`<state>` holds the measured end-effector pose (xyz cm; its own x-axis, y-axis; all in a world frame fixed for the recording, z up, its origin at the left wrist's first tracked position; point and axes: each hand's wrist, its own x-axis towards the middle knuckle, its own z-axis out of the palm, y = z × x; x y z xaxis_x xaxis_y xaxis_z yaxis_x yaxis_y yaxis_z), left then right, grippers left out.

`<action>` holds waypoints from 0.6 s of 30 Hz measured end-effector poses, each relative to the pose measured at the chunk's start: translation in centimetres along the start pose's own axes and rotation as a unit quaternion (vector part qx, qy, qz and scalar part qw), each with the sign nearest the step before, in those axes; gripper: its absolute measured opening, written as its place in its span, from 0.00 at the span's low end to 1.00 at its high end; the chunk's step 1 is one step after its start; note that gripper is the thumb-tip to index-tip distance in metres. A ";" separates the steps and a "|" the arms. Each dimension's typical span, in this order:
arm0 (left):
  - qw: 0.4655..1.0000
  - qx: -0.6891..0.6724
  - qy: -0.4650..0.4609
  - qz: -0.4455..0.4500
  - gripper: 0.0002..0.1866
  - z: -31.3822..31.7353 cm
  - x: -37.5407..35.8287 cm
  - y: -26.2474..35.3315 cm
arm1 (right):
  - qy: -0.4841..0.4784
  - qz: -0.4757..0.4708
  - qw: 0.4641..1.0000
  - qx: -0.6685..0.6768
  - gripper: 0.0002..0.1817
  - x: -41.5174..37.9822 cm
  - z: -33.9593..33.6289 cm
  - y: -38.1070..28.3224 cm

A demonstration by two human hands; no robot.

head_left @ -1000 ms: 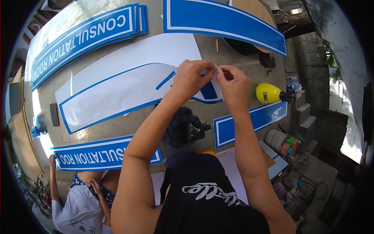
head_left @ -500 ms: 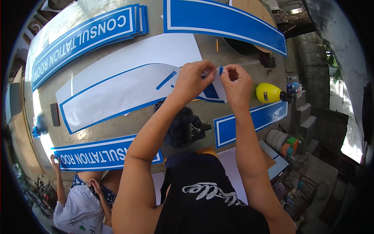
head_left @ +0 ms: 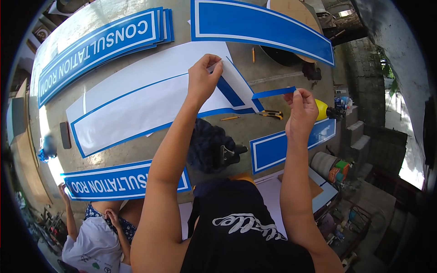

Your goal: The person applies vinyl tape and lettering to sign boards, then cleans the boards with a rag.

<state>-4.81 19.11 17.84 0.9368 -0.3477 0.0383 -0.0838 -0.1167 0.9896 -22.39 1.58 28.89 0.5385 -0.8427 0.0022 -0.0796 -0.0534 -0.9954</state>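
Observation:
A long white sheet with blue edging (head_left: 136, 113) lies across the table over a plain white sheet (head_left: 159, 61). My left hand (head_left: 205, 75) pinches the right part of the edged sheet near its upper edge, fingers closed, beside a blue bar on it. My right hand (head_left: 302, 107) holds the free end of a narrow blue strip (head_left: 274, 93) between thumb and fingers. The strip's other end meets the sheet's right edge. Just below that edge lies a yellow cutter knife (head_left: 271, 114), to the left of my right hand.
Stacked blue signs (head_left: 98, 52) lie at the upper left, a blank blue sign (head_left: 259, 27) at the top. Another blank one (head_left: 268, 152) sits lower right, near a yellow bottle (head_left: 321, 110). A dark cloth bundle (head_left: 207, 148) is in front. At lower left, a person (head_left: 95, 241) touches a sign (head_left: 109, 182).
My left hand has moved up and left with the sheet. My right hand has moved right and down, stretching the blue strip away from the sheet. The cutter knife has come into view.

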 end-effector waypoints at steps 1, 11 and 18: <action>1.000 0.007 0.017 -0.021 0.11 -0.1 0.6 -1.2 | -0.020 -0.010 0.999 0.036 0.04 0.2 -1.6 0.1; 1.000 0.000 0.021 -0.023 0.12 4.6 4.9 -7.0 | 0.108 -0.070 0.992 -0.004 0.05 -0.8 -13.4 -5.6; 0.979 0.057 0.012 0.193 0.18 10.8 -3.0 4.7 | 0.113 -0.055 0.992 0.004 0.05 -4.3 -16.7 -8.3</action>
<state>-11.71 9.56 20.88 0.8350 -0.3652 0.4116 -0.4697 -0.0835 0.8788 -38.11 -3.30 38.72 0.3418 -0.9306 0.1307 -0.0232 -0.1474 -0.9888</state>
